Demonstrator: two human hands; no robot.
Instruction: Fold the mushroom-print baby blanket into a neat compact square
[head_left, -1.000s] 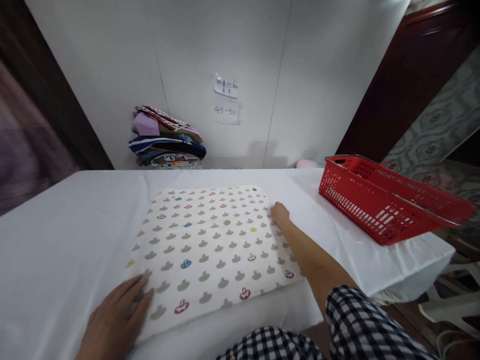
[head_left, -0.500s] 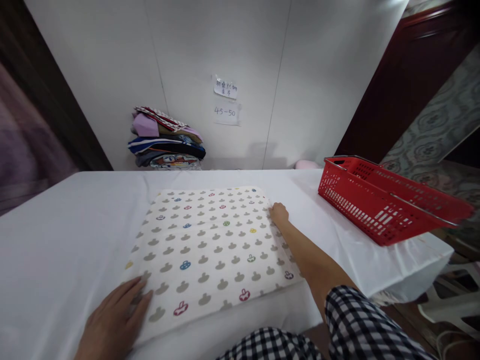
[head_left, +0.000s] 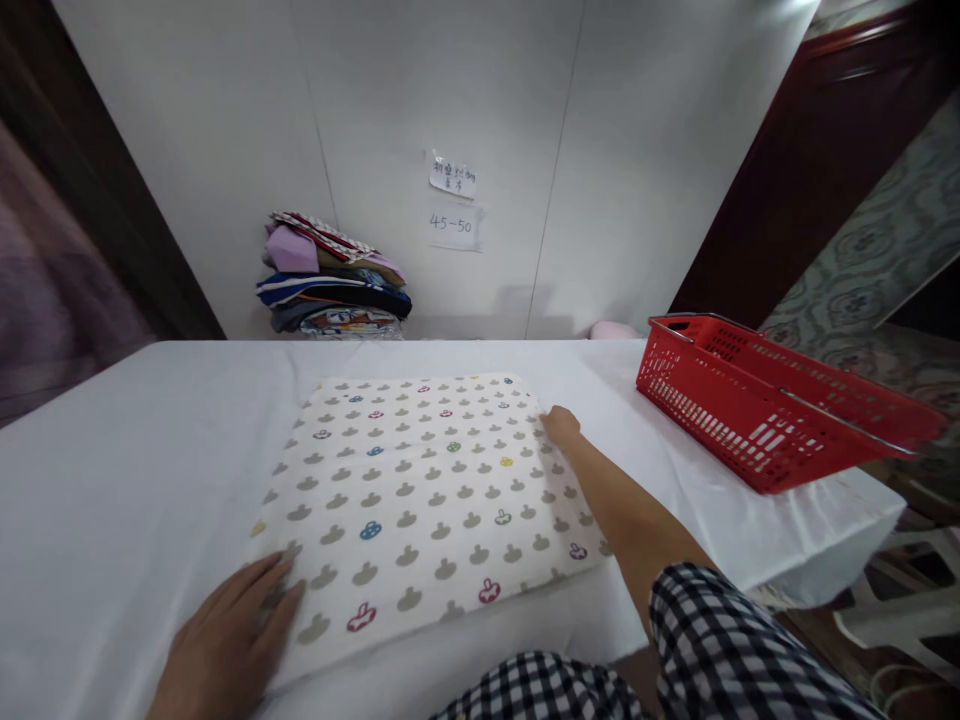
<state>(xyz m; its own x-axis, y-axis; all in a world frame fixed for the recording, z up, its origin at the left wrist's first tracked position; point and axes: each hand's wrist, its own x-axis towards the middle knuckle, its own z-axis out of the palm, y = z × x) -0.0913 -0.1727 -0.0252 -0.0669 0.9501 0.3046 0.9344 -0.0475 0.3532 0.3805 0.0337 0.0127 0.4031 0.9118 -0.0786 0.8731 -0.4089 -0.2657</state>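
Observation:
A folded white cloth (head_left: 420, 505) with grey and coloured mushroom-like prints lies flat on the white-covered table (head_left: 127, 470). My left hand (head_left: 225, 645) presses flat on its near left corner, fingers spread. My right hand (head_left: 561, 427) rests at the cloth's far right edge, fingers curled against the fabric. Whether that hand pinches the edge cannot be told. My right arm, in a checked sleeve, stretches along the cloth's right side.
A red plastic basket (head_left: 765, 405) stands at the table's right end. A stack of folded clothes (head_left: 330, 275) sits against the white wall at the back. Two paper notes (head_left: 454, 205) are stuck on the wall. A pink item (head_left: 611, 329) lies behind the table.

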